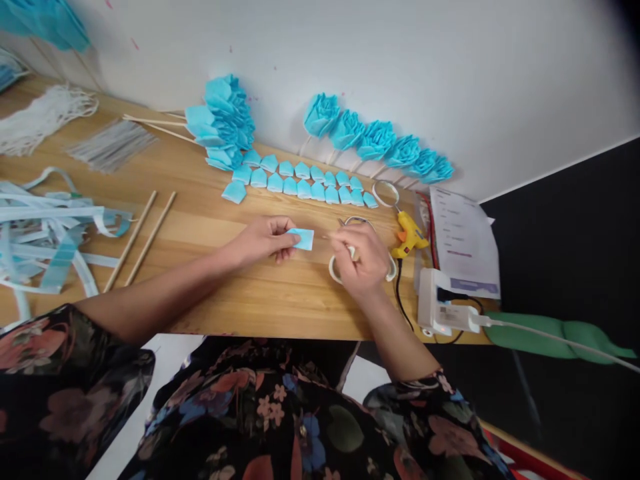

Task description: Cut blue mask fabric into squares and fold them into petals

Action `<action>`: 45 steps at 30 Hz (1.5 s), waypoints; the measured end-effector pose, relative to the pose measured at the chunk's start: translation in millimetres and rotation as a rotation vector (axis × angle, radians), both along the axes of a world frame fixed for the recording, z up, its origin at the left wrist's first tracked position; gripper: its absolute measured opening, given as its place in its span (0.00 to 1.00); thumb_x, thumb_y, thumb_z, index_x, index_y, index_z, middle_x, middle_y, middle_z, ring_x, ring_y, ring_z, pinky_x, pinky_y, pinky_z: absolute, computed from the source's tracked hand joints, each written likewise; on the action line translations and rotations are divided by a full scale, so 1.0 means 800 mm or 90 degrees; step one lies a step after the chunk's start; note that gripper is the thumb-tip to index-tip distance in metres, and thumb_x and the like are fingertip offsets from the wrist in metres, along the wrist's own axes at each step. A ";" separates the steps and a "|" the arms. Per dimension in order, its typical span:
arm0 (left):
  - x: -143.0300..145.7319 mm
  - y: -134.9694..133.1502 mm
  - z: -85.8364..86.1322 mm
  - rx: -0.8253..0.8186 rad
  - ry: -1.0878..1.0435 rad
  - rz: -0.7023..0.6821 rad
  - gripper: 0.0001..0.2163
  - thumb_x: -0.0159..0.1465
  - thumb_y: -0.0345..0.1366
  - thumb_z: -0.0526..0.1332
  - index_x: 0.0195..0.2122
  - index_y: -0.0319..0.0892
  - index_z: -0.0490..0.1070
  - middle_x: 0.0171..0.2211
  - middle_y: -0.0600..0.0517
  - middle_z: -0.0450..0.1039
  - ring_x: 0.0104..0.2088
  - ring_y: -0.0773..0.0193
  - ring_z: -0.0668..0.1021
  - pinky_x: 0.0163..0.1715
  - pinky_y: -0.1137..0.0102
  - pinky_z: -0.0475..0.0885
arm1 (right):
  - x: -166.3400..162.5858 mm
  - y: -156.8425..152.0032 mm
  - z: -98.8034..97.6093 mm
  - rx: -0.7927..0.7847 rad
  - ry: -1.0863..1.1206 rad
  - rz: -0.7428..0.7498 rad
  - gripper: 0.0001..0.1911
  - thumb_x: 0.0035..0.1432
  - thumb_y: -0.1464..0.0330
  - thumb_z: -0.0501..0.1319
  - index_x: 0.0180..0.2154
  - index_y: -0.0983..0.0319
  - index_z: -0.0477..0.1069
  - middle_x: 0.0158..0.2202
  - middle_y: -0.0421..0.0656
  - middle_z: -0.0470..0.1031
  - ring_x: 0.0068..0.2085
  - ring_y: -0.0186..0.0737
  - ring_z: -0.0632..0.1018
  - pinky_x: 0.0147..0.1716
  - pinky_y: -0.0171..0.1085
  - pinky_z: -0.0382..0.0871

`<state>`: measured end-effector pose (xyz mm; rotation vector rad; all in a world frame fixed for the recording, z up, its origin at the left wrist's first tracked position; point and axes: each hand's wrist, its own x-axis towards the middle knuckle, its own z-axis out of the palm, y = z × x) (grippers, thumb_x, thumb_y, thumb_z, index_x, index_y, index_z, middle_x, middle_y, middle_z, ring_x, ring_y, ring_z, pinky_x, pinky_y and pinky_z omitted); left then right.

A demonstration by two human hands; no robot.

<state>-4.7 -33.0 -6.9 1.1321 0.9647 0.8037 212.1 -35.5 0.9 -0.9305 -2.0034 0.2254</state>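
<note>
My left hand [270,239] is closed, thumb on top, on a small light-blue rectangle [306,239] of thin, soft-looking material above the wooden table. To its right, my right hand [361,257] has thumb and fingers pinched together. A thin tip seems to stick out from them towards the blue piece, too small to name. Beneath the right hand lie white loops [335,269], mostly covered, so I cannot tell what they belong to. Beyond both hands, folded blue petals [275,182] are laid out in rows.
Blue fabric-like flowers [377,140] on sticks lean along the wall, with a bunch [225,123] further left. A yellow glue gun [411,235], its cord and a white power adapter [433,303] are at right. Blue-white strips [50,233], two wooden sticks [145,237] and grey stems [113,143] lie left.
</note>
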 end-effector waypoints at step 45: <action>-0.004 0.004 0.004 0.048 0.123 -0.037 0.06 0.63 0.32 0.61 0.29 0.38 0.69 0.19 0.56 0.69 0.20 0.73 0.70 0.22 0.76 0.65 | -0.018 0.014 -0.010 -0.173 -0.004 0.088 0.18 0.65 0.65 0.57 0.56 0.54 0.72 0.47 0.45 0.76 0.48 0.43 0.76 0.49 0.47 0.71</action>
